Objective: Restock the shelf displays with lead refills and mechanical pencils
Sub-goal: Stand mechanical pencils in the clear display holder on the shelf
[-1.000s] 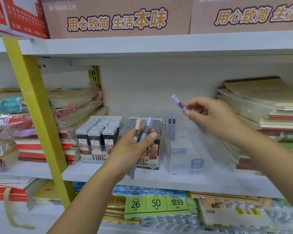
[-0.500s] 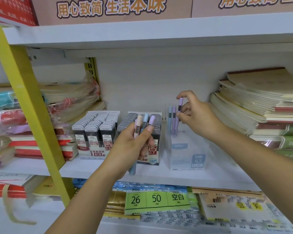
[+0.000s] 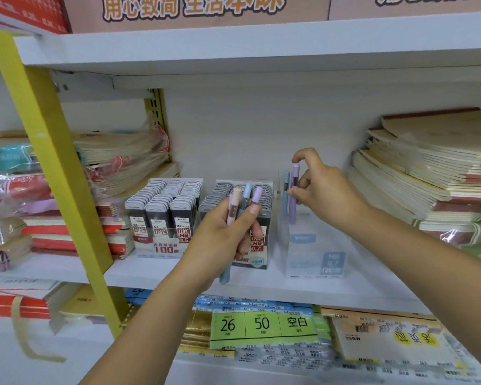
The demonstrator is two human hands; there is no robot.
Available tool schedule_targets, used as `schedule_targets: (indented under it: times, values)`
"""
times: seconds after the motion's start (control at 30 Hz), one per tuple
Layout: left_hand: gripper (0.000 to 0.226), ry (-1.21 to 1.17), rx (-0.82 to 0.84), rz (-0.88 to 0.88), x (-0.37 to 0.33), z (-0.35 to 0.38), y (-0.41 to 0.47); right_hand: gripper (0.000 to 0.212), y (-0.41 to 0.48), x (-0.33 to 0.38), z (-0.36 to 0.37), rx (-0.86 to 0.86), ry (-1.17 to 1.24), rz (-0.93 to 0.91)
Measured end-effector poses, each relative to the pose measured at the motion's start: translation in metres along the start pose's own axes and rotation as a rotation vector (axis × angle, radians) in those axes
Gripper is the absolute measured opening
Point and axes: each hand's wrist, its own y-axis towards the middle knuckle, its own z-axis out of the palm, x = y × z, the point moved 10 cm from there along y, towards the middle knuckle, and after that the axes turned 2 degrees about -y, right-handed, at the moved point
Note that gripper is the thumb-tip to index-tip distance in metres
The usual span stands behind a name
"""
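My left hand (image 3: 222, 237) grips a bunch of three mechanical pencils (image 3: 243, 202), pink, blue and purple, upright in front of the 0.7 lead refill display (image 3: 257, 245). My right hand (image 3: 322, 190) pinches a purple pencil (image 3: 294, 187) and holds it upright in the back left corner of the clear pencil display box (image 3: 314, 257). A blue pencil (image 3: 286, 190) stands beside it in the box. The 0.5 lead refill display (image 3: 161, 218) stands full to the left.
Stacks of notebooks (image 3: 428, 173) fill the shelf's right end. Wrapped notebook bundles (image 3: 117, 162) lie at the left behind a yellow shelf upright (image 3: 56, 168). The white shelf above (image 3: 261, 43) overhangs the hands. More stationery packs (image 3: 261, 326) lie on the shelf below.
My right hand brought the purple pencil from mid-air down into the clear box and stood it upright beside the others. My left hand kept its bunch of pencils.
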Motion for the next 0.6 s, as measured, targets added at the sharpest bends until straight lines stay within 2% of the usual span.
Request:
schedule_targets:
  times: [0.2, 0.3, 0.37, 0.5, 0.53, 0.6]
  values:
    - [0.02, -0.153, 0.028, -0.037, -0.002, 0.005, -0.003, 0.025, -0.001, 0.0, 0.005, 0.065, -0.169, 0.042]
    - [0.035, -0.198, 0.05, -0.052, -0.004, 0.008, -0.007, 0.03, -0.009, 0.016, -0.022, -0.099, -0.199, -0.033]
    - [0.04, -0.213, 0.064, -0.048, -0.007, 0.011, -0.008, 0.024, -0.023, 0.032, -0.039, -0.184, 0.018, -0.069]
    - [0.032, -0.225, 0.117, -0.033, -0.016, 0.023, -0.007, 0.013, -0.048, 0.052, -0.003, 0.208, 0.632, 0.031]
    - [0.032, -0.239, 0.141, -0.035, -0.017, 0.028, -0.008, 0.01, -0.049, 0.051, 0.0, 0.211, 0.708, 0.054]
    - [0.034, -0.28, 0.166, -0.062, -0.017, 0.033, -0.008, 0.007, -0.044, 0.039, -0.011, 0.107, 0.838, 0.125]
